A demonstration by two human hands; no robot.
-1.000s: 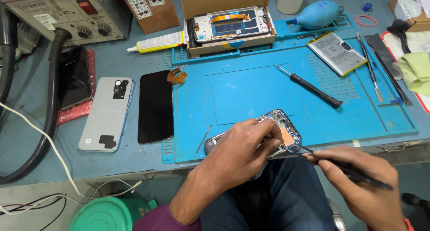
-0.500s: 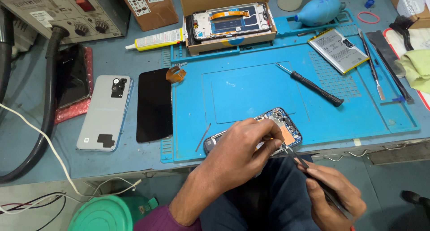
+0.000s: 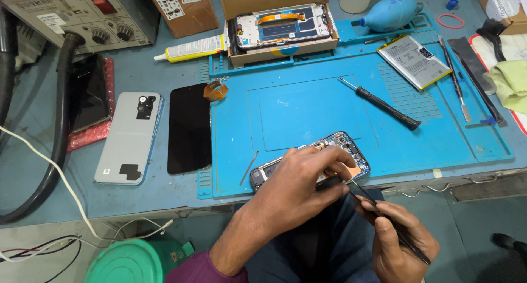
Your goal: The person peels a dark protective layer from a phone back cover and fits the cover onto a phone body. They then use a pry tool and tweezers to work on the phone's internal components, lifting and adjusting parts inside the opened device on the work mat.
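A cardboard box (image 3: pixel 280 39) at the back holds a phone frame (image 3: pixel 282 24) with an orange ribbon cable. The blue mat (image 3: pixel 307 105) covers the grey tabletop (image 3: pixel 148 69). On its near edge my left hand (image 3: pixel 296 184) closes its fingers on the opened phone (image 3: pixel 329 157), and my right hand (image 3: pixel 403 244) pinches black tweezers (image 3: pixel 379 209), the tip touching the phone. A screwdriver (image 3: pixel 381 105), a battery (image 3: pixel 414 61) and a black screen (image 3: pixel 189 128) lie apart.

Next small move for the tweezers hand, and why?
Probably ease the tweezers tip forward into the opened phone. The right hand holds them angled at its near edge, and the left hand pins the phone on the blue mat.
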